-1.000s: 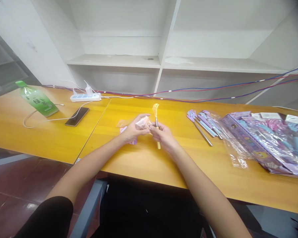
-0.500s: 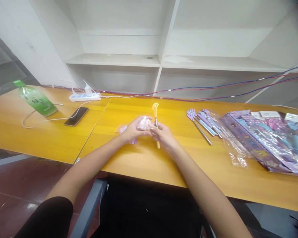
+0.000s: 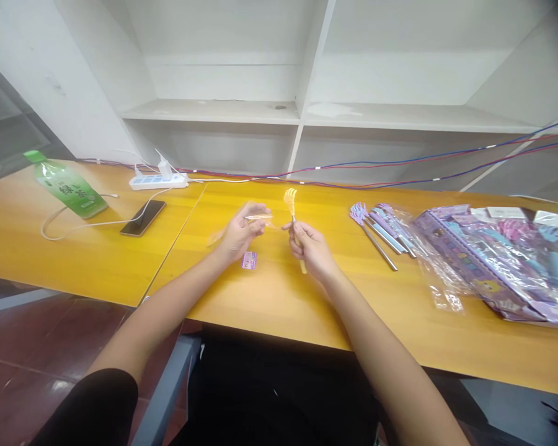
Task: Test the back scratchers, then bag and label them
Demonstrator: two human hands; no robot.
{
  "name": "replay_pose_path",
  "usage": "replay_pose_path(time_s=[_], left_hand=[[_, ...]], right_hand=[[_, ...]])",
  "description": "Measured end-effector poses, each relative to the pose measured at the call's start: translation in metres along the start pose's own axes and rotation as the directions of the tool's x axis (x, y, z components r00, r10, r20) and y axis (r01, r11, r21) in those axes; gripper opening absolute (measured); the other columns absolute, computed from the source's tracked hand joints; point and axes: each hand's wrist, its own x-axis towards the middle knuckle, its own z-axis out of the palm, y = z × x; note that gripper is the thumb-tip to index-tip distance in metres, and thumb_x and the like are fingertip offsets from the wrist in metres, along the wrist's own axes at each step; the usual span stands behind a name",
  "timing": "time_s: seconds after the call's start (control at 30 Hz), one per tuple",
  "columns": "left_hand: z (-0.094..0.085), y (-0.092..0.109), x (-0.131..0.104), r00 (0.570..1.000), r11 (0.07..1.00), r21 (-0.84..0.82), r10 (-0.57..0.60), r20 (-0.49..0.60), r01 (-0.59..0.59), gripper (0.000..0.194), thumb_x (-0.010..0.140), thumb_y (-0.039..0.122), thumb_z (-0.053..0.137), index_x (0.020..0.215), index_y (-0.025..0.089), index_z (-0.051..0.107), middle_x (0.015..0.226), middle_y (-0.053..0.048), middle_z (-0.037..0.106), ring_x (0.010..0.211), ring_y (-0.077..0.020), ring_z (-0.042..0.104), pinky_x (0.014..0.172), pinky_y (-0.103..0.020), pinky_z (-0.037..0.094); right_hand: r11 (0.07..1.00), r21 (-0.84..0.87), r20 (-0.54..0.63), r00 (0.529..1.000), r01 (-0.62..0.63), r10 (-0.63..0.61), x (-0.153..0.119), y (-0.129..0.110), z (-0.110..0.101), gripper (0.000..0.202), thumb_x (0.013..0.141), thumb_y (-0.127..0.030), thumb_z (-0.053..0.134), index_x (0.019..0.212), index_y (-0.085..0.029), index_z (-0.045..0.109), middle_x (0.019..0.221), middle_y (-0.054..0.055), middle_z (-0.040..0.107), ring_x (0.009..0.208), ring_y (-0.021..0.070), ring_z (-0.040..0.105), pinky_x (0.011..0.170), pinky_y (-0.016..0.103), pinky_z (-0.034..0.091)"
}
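Observation:
My right hand (image 3: 312,248) is closed around the shaft of a yellow back scratcher (image 3: 290,202), whose small hand-shaped head points up and away from me. To its left, my left hand (image 3: 240,234) is closed on a clear plastic wrapper (image 3: 259,217), partly hidden by the fingers and slightly blurred. A small purple printed card (image 3: 249,260) lies on the wooden table just below the left hand. Right of my hands rest several back scratchers (image 3: 374,232) with purple and blue heads or handles and metal shafts.
At the right stands a purple display box (image 3: 478,266) of bagged back scratchers, with clear plastic bags (image 3: 439,272) beside it. Leftward are a phone (image 3: 143,218), a green bottle (image 3: 69,186) and a white power strip (image 3: 159,181). Cables (image 3: 367,186) run along the shelf base.
My hands have drawn apart; the left moved left with the plastic wrapper, the right slightly right with the back scratcher. The purple card is now uncovered on the table.

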Motion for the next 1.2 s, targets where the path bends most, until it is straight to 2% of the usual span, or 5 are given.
replay_pose_path(time_s=[0.17, 0.3, 0.63, 0.93, 1.2], left_hand=[[-0.008, 0.004, 0.007, 0.999, 0.996, -0.089, 0.016, -0.028, -0.018, 0.057, 0.071, 0.042, 0.098, 0.119, 0.025, 0.074, 0.122, -0.005, 0.073, 0.074, -0.0045, 0.057, 0.072, -0.020, 0.047], [-0.012, 0.007, 0.008, 0.999, 0.994, -0.099, 0.033, -0.031, -0.036, 0.066, 0.070, 0.044, 0.098, 0.128, 0.029, 0.071, 0.124, -0.003, 0.073, 0.071, -0.0037, 0.057, 0.075, -0.021, 0.049], [-0.011, 0.010, 0.008, 0.997, 0.991, -0.122, 0.063, 0.054, -0.056, 0.064, 0.070, 0.031, 0.100, 0.126, 0.031, 0.069, 0.128, -0.003, 0.071, 0.106, -0.0141, 0.071, 0.104, -0.032, 0.054], [-0.010, 0.005, 0.007, 0.991, 0.998, -0.059, 0.041, 0.129, -0.033, 0.069, 0.070, 0.032, 0.101, 0.130, 0.030, 0.068, 0.135, -0.006, 0.071, 0.119, -0.0215, 0.071, 0.107, -0.038, 0.053], [-0.005, 0.005, 0.002, 0.986, 0.999, -0.045, 0.014, 0.169, -0.006, 0.070, 0.069, 0.033, 0.101, 0.130, 0.028, 0.068, 0.131, -0.008, 0.073, 0.116, -0.0215, 0.072, 0.105, -0.037, 0.054]], right_hand=[[0.998, -0.055, 0.061, 0.998, 0.029, -0.026, -0.004, -0.012, -0.003, 0.048, 0.087, -0.066, 0.078, 0.110, -0.023, 0.069, 0.072, -0.004, 0.050, 0.051, 0.0090, 0.038, 0.046, 0.025, 0.019], [0.993, -0.109, 0.126, 0.991, 0.054, -0.040, -0.006, -0.015, -0.003, 0.052, 0.088, -0.070, 0.076, 0.113, -0.025, 0.064, 0.067, -0.006, 0.055, 0.047, 0.0093, 0.037, 0.045, 0.025, 0.020], [0.936, -0.329, 0.140, 0.987, 0.124, -0.081, -0.007, -0.018, -0.011, 0.050, 0.095, -0.070, 0.067, 0.102, -0.020, 0.073, 0.064, -0.004, 0.051, 0.053, 0.0102, 0.039, 0.051, 0.027, 0.028], [0.858, -0.482, 0.173, 0.979, 0.179, -0.107, -0.004, -0.013, -0.022, 0.054, 0.099, -0.069, 0.060, 0.095, -0.018, 0.078, 0.063, -0.002, 0.050, 0.060, 0.0122, 0.043, 0.058, 0.029, 0.033], [0.815, -0.551, 0.180, 0.979, 0.180, -0.095, -0.004, -0.011, -0.025, 0.057, 0.100, -0.069, 0.056, 0.097, -0.018, 0.081, 0.065, -0.002, 0.050, 0.062, 0.0131, 0.044, 0.062, 0.029, 0.035]])
